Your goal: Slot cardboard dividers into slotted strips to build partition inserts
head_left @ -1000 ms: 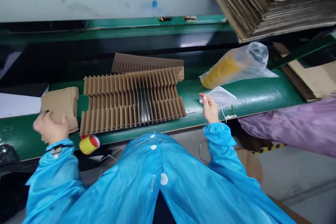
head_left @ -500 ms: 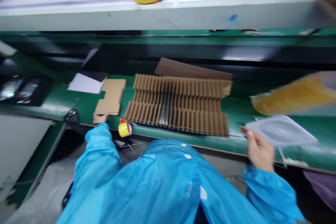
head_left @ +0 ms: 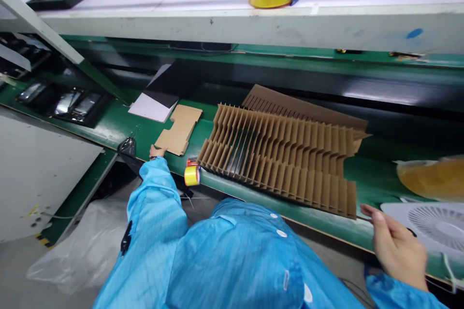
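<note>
A brown cardboard divider grid (head_left: 290,147) with many upright slats lies along the green bench in front of me. My right hand (head_left: 398,246) is at its near right corner, thumb and forefinger pinched on the end of a thin brown cardboard strip (head_left: 363,219) that sticks out there. At the left, my left hand (head_left: 157,151) is closed at the near left corner of a flat notched cardboard piece (head_left: 180,128); part of its grip is hidden. Between that piece and the grid, a yellow tape roll (head_left: 192,175) sits at the bench's front edge.
Behind the grid leans a slotted brown cardboard sheet (head_left: 308,108). White and black sheets (head_left: 152,107) lie at back left, near black trays (head_left: 81,105). On the right are a white fan (head_left: 435,224) and an amber roll (head_left: 431,177). A shelf edge (head_left: 224,29) runs overhead.
The view has swung left, so everything sits further right in it and the bench looks more slanted. Both hands keep their places, at the flat piece and at the strip's end.
</note>
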`<state>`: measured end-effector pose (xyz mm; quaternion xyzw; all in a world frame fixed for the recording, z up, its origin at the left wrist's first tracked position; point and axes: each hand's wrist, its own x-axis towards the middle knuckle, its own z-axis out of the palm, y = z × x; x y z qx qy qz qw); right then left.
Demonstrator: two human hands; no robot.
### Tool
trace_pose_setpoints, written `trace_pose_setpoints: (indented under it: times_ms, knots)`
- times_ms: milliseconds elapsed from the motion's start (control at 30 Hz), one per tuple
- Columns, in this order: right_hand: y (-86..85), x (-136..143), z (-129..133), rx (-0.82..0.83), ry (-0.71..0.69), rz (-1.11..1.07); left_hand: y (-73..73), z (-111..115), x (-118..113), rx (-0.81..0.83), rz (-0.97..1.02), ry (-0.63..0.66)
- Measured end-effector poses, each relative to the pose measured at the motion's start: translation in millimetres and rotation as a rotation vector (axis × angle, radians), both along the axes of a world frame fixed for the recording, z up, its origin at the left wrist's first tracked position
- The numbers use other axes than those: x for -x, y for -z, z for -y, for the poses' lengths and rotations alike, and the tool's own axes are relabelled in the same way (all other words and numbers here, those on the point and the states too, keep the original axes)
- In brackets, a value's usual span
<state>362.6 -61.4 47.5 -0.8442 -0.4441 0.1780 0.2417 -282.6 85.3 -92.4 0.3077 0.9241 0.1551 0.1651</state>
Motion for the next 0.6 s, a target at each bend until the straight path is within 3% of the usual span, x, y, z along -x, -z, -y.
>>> trace_pose_setpoints:
  times_ms: [167, 600]
  knots:
    - [8.6, -3.1, -0.1, -0.03, -0.007, 0.015, -7.7, -9.0, 4.7, 0.024, 0.018, -0.12]
    - [22.4, -0.4, -11.7, -0.138, -0.086, -0.07, -21.5, -4.5, -3.1, -0.007, -0.067, -0.11]
